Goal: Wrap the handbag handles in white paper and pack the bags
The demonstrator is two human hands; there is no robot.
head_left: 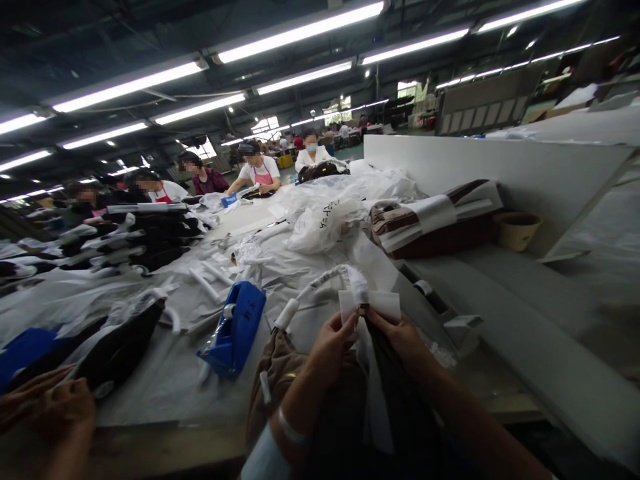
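Observation:
A brown handbag (273,363) sits at the table's front edge, close to my body. Its curved handle (320,279) is wrapped in white and clear material and arches up. Where the handle meets the bag, a white wrapping sheet (385,305) lies around a small metal fitting (362,309). My left hand (327,350) pinches from the left at this spot, and my right hand (403,337) pinches from the right, fingertips almost touching. A long white strip (376,407) hangs down between my wrists. The fingers partly hide what each one grips.
A blue tape dispenser (235,327) stands left of the bag. Crumpled plastic (325,223) spreads beyond. At right are a wrapped brown bag (440,223), a tan cup (517,230) and a grey tape dispenser (463,330). A co-worker's hands (60,407) handle a dark bag at left.

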